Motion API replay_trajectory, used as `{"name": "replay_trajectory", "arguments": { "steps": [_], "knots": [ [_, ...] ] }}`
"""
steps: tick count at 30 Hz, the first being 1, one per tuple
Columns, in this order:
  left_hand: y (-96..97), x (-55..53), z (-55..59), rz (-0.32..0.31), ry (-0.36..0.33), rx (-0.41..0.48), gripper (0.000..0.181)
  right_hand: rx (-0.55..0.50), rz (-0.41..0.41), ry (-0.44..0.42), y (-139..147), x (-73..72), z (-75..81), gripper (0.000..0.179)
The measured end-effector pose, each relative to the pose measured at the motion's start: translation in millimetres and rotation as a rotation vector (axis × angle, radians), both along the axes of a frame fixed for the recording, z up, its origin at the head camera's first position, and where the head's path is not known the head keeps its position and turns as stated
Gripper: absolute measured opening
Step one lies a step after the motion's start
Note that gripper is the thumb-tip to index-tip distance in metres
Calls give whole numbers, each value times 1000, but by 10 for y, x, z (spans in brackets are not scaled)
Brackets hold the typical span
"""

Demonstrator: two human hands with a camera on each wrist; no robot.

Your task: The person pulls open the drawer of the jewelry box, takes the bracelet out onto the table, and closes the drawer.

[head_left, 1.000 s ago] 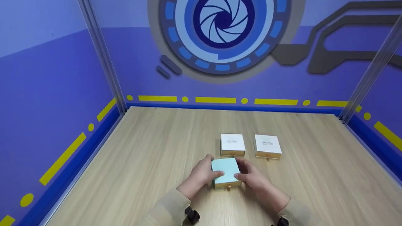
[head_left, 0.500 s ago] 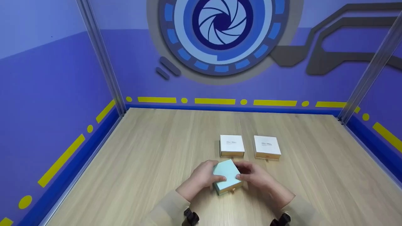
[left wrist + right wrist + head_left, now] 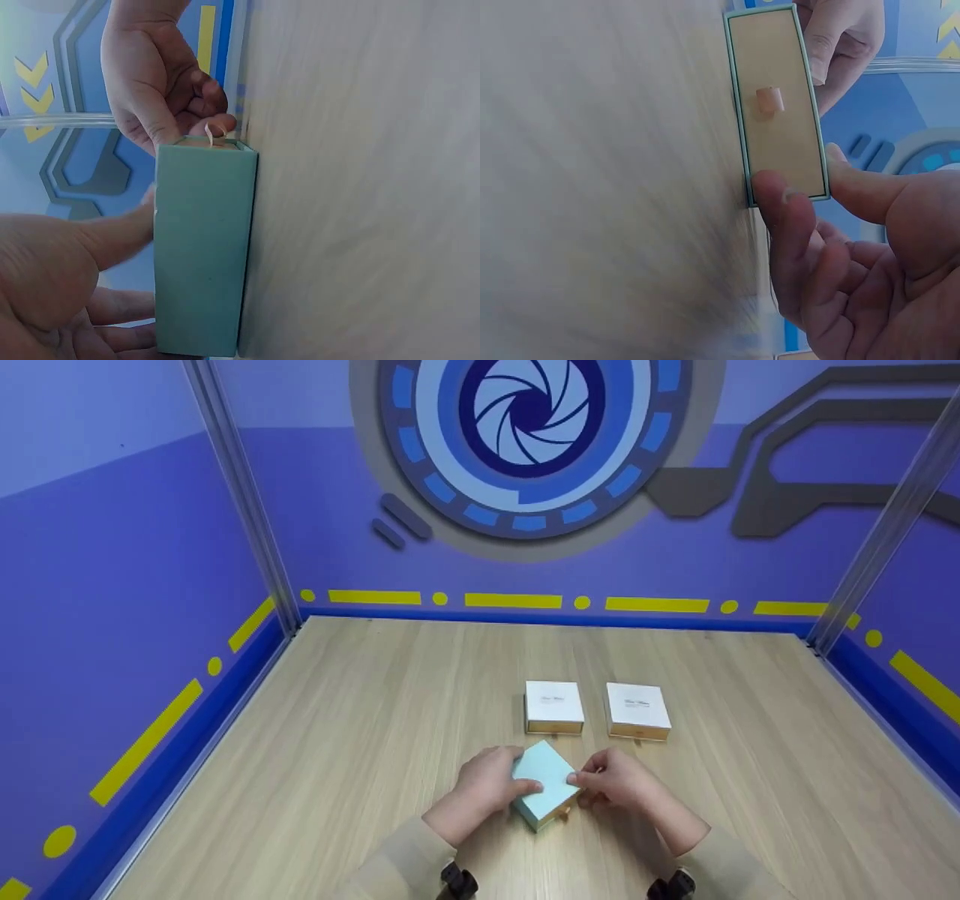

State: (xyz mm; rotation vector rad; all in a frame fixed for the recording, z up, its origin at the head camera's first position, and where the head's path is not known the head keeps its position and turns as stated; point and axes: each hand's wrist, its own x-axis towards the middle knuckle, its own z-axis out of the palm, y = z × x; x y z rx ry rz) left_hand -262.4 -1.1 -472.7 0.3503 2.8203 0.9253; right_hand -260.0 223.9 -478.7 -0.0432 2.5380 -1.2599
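Both hands grasp the mint-green drawer box (image 3: 546, 783) near the counter's (image 3: 360, 720) front edge: the left hand (image 3: 484, 787) grips its left side, the right hand (image 3: 619, 781) pinches its near right corner. The drawer, with its small pull tab (image 3: 769, 100), looks closed and not yet drawn out. Two white drawer boxes (image 3: 554, 707) (image 3: 637, 711) sit just behind, apart from the hands.
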Motion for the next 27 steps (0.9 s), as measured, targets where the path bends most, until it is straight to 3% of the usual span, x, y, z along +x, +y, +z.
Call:
{"name": "replay_trajectory", "arguments": {
  "steps": [6,14,27],
  "knots": [
    [-47,-22,43,-50,-64,55,54,-23,-9,40,14,-3,-22,24],
    [-128,-98,3,-166,-157,177,72,5,-40,91,5,-17,-61,21],
    [6,73,-68,-61,-104,176,84,39,-142,188,-40,-33,-59,17]
  ]
}}
